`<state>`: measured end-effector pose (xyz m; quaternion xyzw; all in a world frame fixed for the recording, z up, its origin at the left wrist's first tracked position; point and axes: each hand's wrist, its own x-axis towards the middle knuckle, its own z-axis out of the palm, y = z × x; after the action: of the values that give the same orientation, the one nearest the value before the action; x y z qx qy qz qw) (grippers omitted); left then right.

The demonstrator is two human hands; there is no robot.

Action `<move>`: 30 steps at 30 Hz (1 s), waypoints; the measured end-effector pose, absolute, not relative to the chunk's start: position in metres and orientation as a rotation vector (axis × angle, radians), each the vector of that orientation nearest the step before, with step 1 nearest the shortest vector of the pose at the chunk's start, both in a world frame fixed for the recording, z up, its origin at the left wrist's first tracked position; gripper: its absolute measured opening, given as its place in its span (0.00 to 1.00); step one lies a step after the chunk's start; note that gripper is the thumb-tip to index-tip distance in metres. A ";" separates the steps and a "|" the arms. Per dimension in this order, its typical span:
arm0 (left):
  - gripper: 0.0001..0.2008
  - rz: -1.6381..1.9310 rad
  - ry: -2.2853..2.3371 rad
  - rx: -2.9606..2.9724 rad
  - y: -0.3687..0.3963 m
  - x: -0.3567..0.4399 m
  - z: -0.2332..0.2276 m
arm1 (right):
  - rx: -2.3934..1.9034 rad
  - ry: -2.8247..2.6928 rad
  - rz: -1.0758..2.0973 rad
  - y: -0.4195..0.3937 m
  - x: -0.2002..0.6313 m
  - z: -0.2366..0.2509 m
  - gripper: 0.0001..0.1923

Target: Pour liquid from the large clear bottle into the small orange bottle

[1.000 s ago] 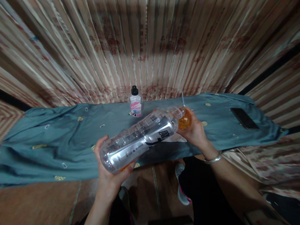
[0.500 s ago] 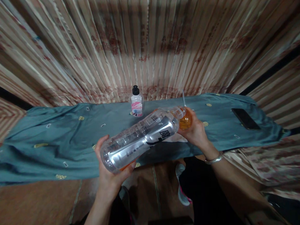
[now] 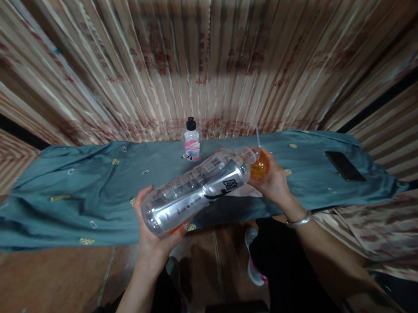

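A large clear plastic bottle (image 3: 196, 187) with a silver label lies tilted across the middle of the view, its base at lower left and its neck at upper right. My left hand (image 3: 157, 242) is wrapped round the base, fingers on the far side and thumb beneath. In my right hand (image 3: 274, 183) is a small rounded container (image 3: 259, 166), orange and see-through, closed in my fingers. The bottle's neck meets this container; whether it sits in it or just against it, I cannot tell. A smaller clear bottle (image 3: 192, 145) with a black cap and pink label stands upright behind.
A green patterned cloth (image 3: 103, 189) covers the bench. A black phone (image 3: 344, 166) lies at its right. Behind my right hand rises a thin white stick (image 3: 258, 136). Under the large bottle shows a pale tissue-like piece (image 3: 247, 191). Striped curtains (image 3: 198, 60) hang behind.
My hands hold the bottle and the orange container in almost the same place. The view has shifted slightly, so the cloth and small bottle appear a little to the right.
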<state>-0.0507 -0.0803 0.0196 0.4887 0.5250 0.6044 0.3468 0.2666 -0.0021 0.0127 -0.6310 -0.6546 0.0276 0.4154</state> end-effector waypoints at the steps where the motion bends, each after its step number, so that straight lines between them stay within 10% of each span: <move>1: 0.53 1.559 1.368 1.276 -0.080 -0.051 0.018 | -1.590 -1.643 0.075 -0.002 0.267 0.013 0.45; 30: 0.55 1.590 1.210 1.160 -0.075 -0.041 0.015 | -1.597 -1.584 0.148 0.002 0.269 0.016 0.46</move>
<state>-0.0406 -0.0749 0.0150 0.4594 0.4792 0.6295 0.4038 0.2692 0.0017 0.0157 -0.6398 -0.6346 0.0592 0.4295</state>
